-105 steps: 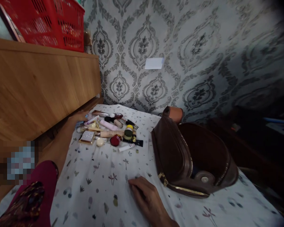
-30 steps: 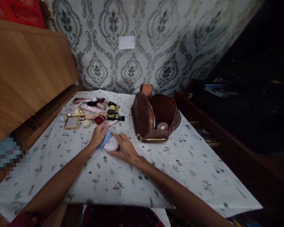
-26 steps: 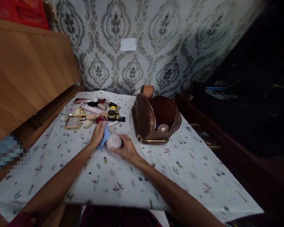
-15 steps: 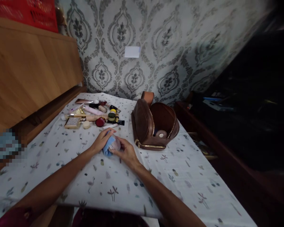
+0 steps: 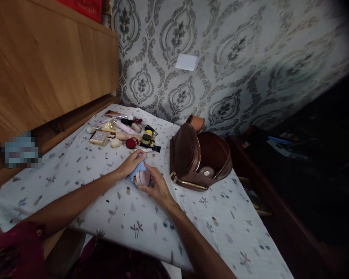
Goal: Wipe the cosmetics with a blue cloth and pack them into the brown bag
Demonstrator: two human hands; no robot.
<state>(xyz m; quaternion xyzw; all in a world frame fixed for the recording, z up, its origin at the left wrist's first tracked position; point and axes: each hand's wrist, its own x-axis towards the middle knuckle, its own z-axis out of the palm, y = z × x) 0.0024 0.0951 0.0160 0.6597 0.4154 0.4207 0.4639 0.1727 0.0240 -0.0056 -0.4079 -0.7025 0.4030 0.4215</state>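
My right hand is closed around a small round container with a pale pinkish top, tilted toward me; its exact kind I cannot make out. My left hand presses a light blue cloth against the container's left side. Both hands are just above the patterned white tablecloth. Beyond them lies a spread of makeup, with a dark red round jar, a glittery compact, a small cream-coloured pot and a brush.
To the right of my hands stands an open brown zip bag, its strap behind it. A wooden cabinet borders the table on the left, and patterned wallpaper rises behind. Dark furniture fills the right side.
The view has tilted and turned somewhat. The blue cloth has slid on the container, so more of the pale pinkish top shows. Both hands keep their hold.
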